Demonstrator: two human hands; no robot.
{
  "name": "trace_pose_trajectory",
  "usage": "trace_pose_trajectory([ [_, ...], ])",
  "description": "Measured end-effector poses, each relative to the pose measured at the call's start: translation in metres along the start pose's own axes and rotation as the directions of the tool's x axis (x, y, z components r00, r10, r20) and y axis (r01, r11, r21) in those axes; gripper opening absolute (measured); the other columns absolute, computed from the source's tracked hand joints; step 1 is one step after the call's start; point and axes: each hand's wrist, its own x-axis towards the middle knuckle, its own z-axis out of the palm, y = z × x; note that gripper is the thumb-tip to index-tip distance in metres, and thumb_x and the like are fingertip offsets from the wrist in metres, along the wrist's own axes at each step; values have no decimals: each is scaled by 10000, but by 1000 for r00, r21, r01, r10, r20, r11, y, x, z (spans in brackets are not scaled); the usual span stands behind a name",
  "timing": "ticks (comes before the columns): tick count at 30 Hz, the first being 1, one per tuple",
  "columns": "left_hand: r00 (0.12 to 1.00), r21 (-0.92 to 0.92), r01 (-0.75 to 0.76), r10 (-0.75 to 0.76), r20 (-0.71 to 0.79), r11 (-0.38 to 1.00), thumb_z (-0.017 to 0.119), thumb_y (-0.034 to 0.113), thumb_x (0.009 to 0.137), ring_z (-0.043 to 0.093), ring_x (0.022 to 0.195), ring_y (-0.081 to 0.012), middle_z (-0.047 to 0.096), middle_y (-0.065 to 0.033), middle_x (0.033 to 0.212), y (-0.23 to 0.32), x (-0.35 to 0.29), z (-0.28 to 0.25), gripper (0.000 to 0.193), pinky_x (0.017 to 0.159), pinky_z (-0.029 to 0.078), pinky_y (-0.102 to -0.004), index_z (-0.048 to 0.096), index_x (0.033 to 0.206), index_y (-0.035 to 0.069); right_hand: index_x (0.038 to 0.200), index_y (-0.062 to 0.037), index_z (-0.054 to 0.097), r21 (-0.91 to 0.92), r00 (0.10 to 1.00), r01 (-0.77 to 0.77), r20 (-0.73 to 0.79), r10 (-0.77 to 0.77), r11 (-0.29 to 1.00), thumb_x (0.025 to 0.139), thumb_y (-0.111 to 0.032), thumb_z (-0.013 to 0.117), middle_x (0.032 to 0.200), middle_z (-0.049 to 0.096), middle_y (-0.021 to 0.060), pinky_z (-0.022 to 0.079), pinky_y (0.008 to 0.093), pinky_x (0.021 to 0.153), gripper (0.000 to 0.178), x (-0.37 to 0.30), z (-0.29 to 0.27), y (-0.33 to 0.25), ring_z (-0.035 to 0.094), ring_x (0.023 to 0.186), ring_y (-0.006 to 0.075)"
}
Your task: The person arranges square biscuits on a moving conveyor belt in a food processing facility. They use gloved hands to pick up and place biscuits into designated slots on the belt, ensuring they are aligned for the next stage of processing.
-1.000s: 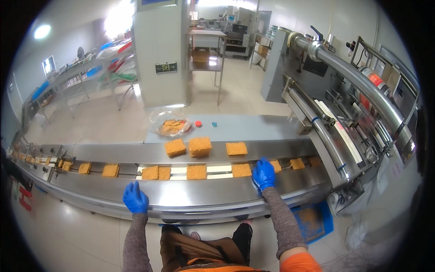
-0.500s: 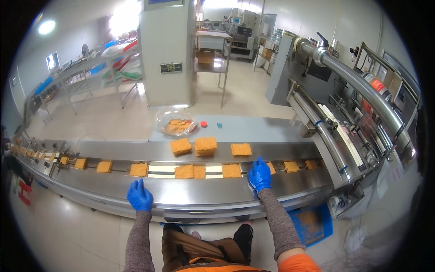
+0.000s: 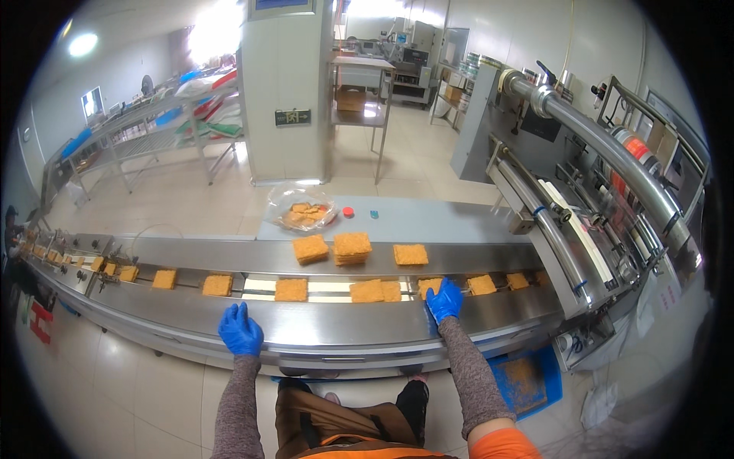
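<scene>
Grip half closed, the blue-gloved right hand (image 3: 444, 301) overlaps the near right corner of a golden-brown, square crisp cake (image 3: 428, 286) on the long steel conveyor (image 3: 329, 327), though whether it has hold cannot be told; the blue-gloved left hand (image 3: 241, 330), loosely curled by the near edge, seems empty. That cake looks light, stiff and crumbly, best taken by opposite edges; similar cakes (image 3: 291, 290) lie left and right. Farther off, a dark rectangular sign (image 3: 293, 118) on the white pillar (image 3: 284, 69) and a red-banded roll (image 3: 631, 145) at right carry markings too small to read.

Golden-brown squares (image 3: 291, 290) lie along the steel conveyor (image 3: 321, 327).
</scene>
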Motion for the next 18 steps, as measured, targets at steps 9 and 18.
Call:
trace_pose_trajectory([
  [9, 1000, -11, 9, -9, 8, 1000, 642, 99, 796, 587, 1090, -377, 625, -167, 1180, 1, -1, -3, 372, 897, 454, -498, 673, 1166, 82, 1138, 24, 665, -1, 995, 101, 6, -101, 995, 833, -389, 664, 1133, 658, 223, 461, 508, 975, 513, -3, -18, -15, 625, 1042, 381],
  [18, 1000, -12, -11, 11, -13, 1000, 633, 90, 812, 594, 1048, -380, 631, -171, 1155, 5, 2, -4, 331, 875, 461, -486, 682, 1139, 70, 990, 26, 724, -8, 989, 116, -93, -116, 993, 839, -434, 651, 845, 709, 214, 506, 504, 871, 489, -6, -3, -2, 670, 908, 380],
])
